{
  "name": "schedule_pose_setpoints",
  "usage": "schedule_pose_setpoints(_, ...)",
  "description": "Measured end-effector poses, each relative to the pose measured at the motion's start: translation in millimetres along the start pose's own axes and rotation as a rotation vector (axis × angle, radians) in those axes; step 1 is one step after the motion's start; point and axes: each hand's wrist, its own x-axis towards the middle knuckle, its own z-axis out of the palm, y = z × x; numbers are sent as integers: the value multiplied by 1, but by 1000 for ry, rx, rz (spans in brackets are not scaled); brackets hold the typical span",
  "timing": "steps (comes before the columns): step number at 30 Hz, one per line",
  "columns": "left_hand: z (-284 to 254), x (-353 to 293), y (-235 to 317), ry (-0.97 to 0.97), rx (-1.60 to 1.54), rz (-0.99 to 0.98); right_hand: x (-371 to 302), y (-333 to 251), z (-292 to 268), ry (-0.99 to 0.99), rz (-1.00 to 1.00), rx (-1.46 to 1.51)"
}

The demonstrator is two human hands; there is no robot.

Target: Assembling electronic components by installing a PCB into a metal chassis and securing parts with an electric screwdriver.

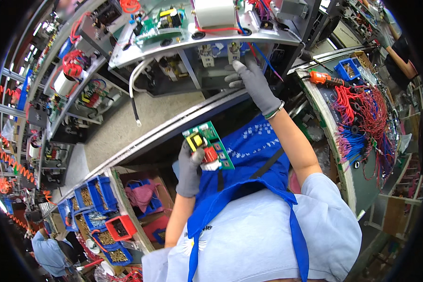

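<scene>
A green circuit board (213,135) with a yellow-and-black transformer and a red part is held in my left hand (189,170), which wears a grey glove. The board tilts in front of the blue apron (254,143). My right hand (254,84), also gloved, reaches up to the open side of a metal equipment chassis (174,44). Its fingers are spread with nothing visible in them, close to a pale terminal part (234,52) inside. Whether the fingertips touch anything there cannot be made out. Red and blue wires (266,60) hang beside this hand.
Blue bins (102,193) of small metal fasteners and a red bin (121,228) stand at lower left. On the right bench lie an orange power screwdriver (325,79) and bundled wires (362,110). A thick white cable (133,87) dangles from the chassis. Other people work at lower left and upper right.
</scene>
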Motion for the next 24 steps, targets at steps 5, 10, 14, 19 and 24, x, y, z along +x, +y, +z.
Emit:
schedule_pose_setpoints(5,-13,-21,-10,92,95,-10,27,16,3,102,-223,130)
schedule_pose_setpoints(10,-4,-21,-4,113,88,-39,42,15,-3,58,-408,-456)
schedule_pose_setpoints(14,11,21,18,18,175,58,28,13,-26,-72,-431,-732)
schedule_pose_setpoints(19,52,96,60,-48,303,174,25,6,-51,-316,-417,-723)
schedule_pose_setpoints(24,82,160,75,-92,441,444,30,-2,-52,-442,-369,-650)
